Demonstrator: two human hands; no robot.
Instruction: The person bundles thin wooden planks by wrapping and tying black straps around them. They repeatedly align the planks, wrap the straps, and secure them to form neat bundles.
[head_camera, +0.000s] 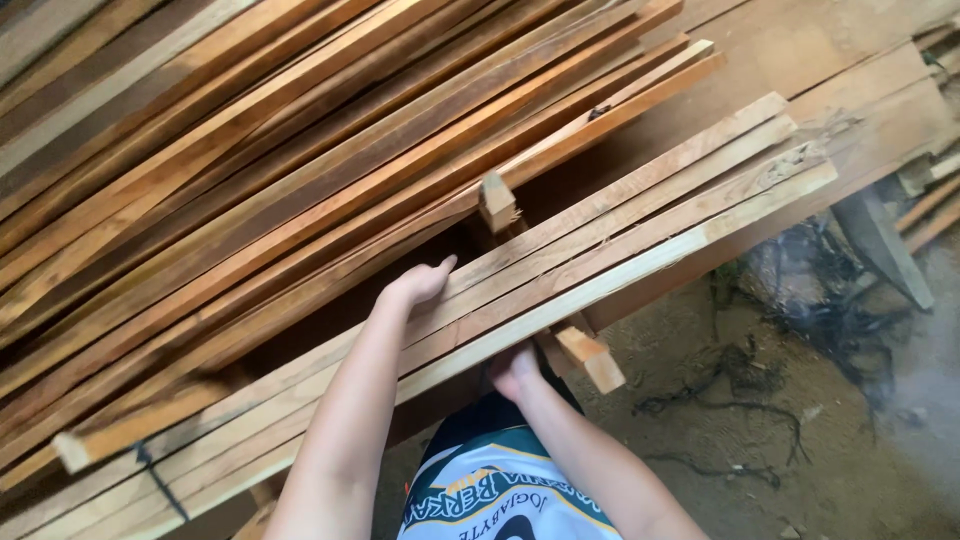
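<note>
A bundle of long pale wooden slats (640, 215) lies diagonally across the view, from lower left to upper right. My left hand (420, 283) rests on top of the bundle near its middle, fingers curled over a slat's far edge. My right hand (515, 370) is under the bundle's near edge, gripping it from below; its fingers are hidden by the wood. A short wooden crosspiece (590, 358) pokes out beneath the bundle beside my right hand, and its other end (497, 200) shows above the slats.
A large stack of reddish-brown slats (250, 150) fills the upper left. Wide planks (850, 90) lie at the upper right. Dirt floor with black tangled debris (740, 390) spreads at the lower right. A black strap (160, 480) wraps slats at lower left.
</note>
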